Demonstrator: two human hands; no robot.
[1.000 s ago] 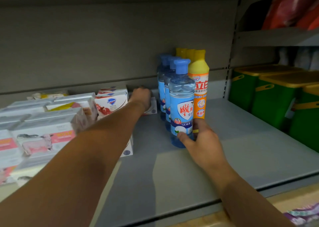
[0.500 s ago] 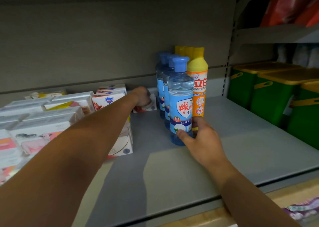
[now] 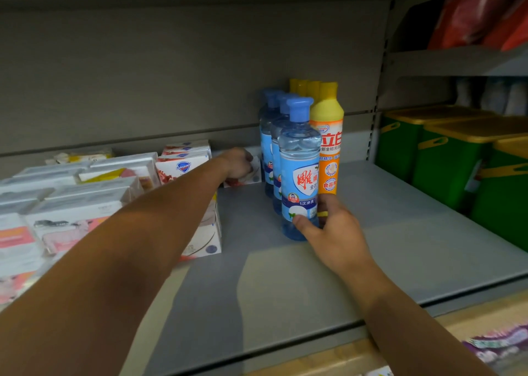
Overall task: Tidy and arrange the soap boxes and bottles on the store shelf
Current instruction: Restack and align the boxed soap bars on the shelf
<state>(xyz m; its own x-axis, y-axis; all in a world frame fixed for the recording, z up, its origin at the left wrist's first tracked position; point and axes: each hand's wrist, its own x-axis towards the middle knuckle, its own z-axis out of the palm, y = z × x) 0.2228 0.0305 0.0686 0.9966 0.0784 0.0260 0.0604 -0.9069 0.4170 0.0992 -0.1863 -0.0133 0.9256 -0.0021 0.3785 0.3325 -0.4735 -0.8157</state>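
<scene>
On the grey shelf stand a row of clear-blue bottles with blue caps and, right beside them, a row of yellow-orange bottles. My right hand grips the base of the front blue bottle, thumb on its label and fingers reaching behind to the front orange bottle. My left hand reaches to the back of the shelf and grips a small white soap box lying left of the bottles. White soap boxes are stacked to the left.
Flat white and pink packs fill the left end of the shelf. Green bins with yellow lids stand in the bay to the right. Red bags sit on a higher shelf at the top right.
My left hand has drawn the small soap box slightly forward and left at the back. My right hand stays on the front bottles.
</scene>
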